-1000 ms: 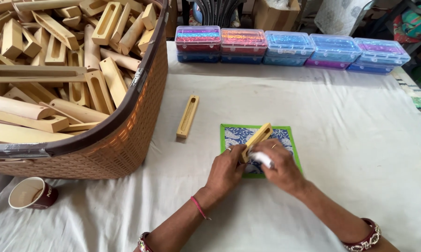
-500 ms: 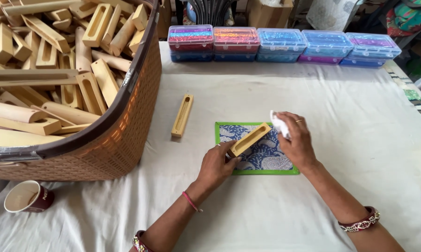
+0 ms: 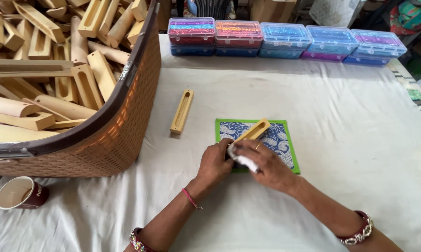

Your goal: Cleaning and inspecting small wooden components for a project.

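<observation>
Two hands meet over one slotted wooden piece [image 3: 252, 131] in the head view, and I judge the step in hand to be wiping it down. My left hand [image 3: 215, 163] is closed around the near end of the piece, pinning it on the blue patterned mat [image 3: 278, 140] with the green border; its far end points up and to the right, away from me. My right hand [image 3: 266, 165] is clenched on a small white cloth [image 3: 241, 158], pressed right at the near end of the piece, just beside my left fingers. The mat lies on the white-clothed counter [image 3: 350, 121]. A second slotted piece [image 3: 181, 112] lies apart to the left, between the mat and the big woven basket [image 3: 117, 135] heaped with more of the same. A row of coloured plastic boxes [image 3: 285, 39] stands along the far edge, and a paper cup [image 3: 21, 192] sits near the basket's front corner. The next move, I think, calls for a firm left grip while the cloth travels along the slot.
</observation>
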